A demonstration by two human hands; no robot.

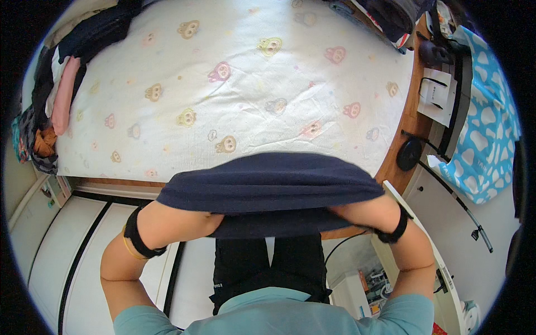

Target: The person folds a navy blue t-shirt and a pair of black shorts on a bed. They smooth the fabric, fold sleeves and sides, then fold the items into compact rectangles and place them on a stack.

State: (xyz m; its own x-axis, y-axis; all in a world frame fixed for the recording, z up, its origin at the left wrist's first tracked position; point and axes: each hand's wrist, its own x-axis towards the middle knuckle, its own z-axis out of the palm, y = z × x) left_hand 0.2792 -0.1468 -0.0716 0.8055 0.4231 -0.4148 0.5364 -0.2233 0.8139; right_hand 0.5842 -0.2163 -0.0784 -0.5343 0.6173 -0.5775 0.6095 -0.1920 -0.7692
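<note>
A navy blue cloth garment [272, 180] is stretched wide in front of me, between my two arms and above the near edge of the bed. My left hand [212, 222] reaches into its folds from the left, and only a small part of it shows. From the other side my right hand [344, 210] goes in under the upper layer, its fingers hidden by the cloth. A second, lower fold of the same fabric hangs behind both hands. Black bands circle both my forearms. How the fingers grip inside the garment cannot be seen.
The bed [251, 83] has a white sheet printed with small cartoon figures. Folded clothes [67, 92] are piled at its left, with another clothes pile [389, 21] at the far right. Right of it are a white paper bag [435, 96], a blue-and-white plastic bag [485, 125] and a black pole [456, 201].
</note>
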